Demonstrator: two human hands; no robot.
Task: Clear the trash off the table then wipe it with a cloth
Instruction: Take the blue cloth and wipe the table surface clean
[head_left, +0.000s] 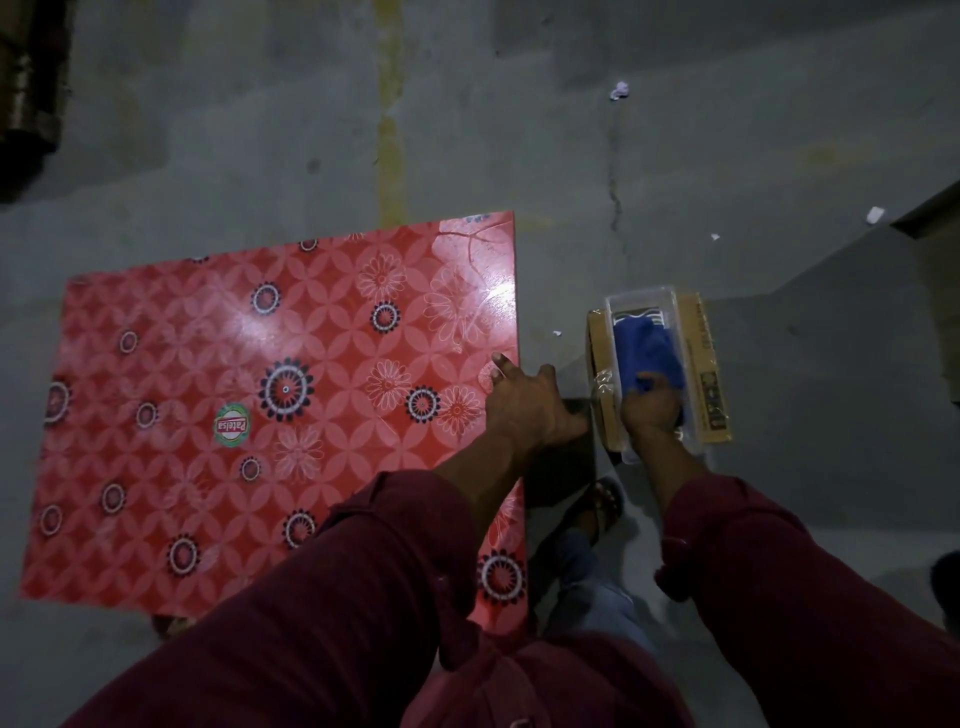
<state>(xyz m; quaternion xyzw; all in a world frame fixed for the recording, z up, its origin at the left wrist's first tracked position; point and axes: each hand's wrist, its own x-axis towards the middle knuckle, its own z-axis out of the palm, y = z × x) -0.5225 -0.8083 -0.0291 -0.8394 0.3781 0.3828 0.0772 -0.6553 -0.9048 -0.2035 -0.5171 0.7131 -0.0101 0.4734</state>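
Head view, left hand (524, 402) on table (208, 364) edge, right hand (652, 402) gripping cloth (647, 353)

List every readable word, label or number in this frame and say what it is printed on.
"Patelsa": round green and white sticker on the red patterned table, upside down to the camera.
Dark print along the cardboard box edge: too blurred to read.
Dark label patch on the same box: unreadable.

A round green-and-white sticker (232, 425) on the red patterned surface (156, 364) reads "Patelsa", upside down to the camera; dark print on the cardboard box (707, 364) is too blurred to read
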